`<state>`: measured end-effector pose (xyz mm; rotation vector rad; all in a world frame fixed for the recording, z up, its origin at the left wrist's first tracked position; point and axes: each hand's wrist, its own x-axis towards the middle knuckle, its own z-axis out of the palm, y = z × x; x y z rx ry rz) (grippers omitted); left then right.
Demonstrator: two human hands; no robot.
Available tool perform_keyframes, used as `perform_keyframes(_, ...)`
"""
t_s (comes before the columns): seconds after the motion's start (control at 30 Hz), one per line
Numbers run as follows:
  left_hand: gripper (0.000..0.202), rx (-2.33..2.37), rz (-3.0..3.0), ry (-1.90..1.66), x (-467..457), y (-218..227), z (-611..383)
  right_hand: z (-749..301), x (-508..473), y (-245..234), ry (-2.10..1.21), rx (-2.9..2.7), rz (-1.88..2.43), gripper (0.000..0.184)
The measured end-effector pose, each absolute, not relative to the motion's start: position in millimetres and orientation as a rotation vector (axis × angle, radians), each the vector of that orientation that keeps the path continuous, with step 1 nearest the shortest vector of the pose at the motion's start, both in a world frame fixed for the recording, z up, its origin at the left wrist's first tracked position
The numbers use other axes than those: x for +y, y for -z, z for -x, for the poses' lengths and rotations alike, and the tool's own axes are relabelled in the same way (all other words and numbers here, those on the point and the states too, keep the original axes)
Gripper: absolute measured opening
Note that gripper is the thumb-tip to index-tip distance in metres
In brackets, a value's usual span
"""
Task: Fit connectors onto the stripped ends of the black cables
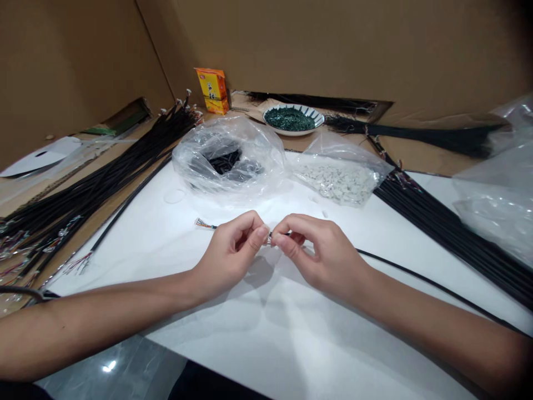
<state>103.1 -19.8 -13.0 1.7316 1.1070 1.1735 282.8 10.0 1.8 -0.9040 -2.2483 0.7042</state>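
Observation:
Over the white work surface (266,333) my two hands meet, fingertips nearly touching. My left hand (235,244) is closed in a pinch of thumb and forefinger on thin wires (270,240) that show between the hands. Beyond its knuckles a short bundle of coloured wires with a white connector (200,223) sticks out to the left. My right hand (318,244) pinches a black cable (416,272), which runs from behind the wrist to the right edge. The fingers hide the cable's end and whether it joins the connector's wires.
Black cables lie bundled at left (108,166) and right (453,233). Behind my hands sit a bag of black pieces (262,144) and a bag of small white parts (333,180). Further back are a plate (291,132) of dark green bits and an orange-yellow box (212,91), before cardboard walls.

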Motion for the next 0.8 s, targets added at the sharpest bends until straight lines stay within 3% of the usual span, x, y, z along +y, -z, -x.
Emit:
perform_keyframes(0.4,0.025,1.203,-1.832,-1.187,-19,13,-102,-281,11,3,-0.719,-2.176,0.839,0.014)
perform_keyframes(0.5,0.024,1.198,-1.835,-1.227,-18,12,-102,-283,12,2,-0.932,-2.101,0.874,0.015)
perform_keyframes(0.7,0.020,1.153,-1.902,-1.279,-19,11,-102,-285,20,-2,-1.273,-2.100,0.943,0.040)
perform_keyframes(0.8,0.018,1.136,-1.919,-1.283,-19,11,-101,-283,23,-3,-1.494,-2.015,0.915,0.043)
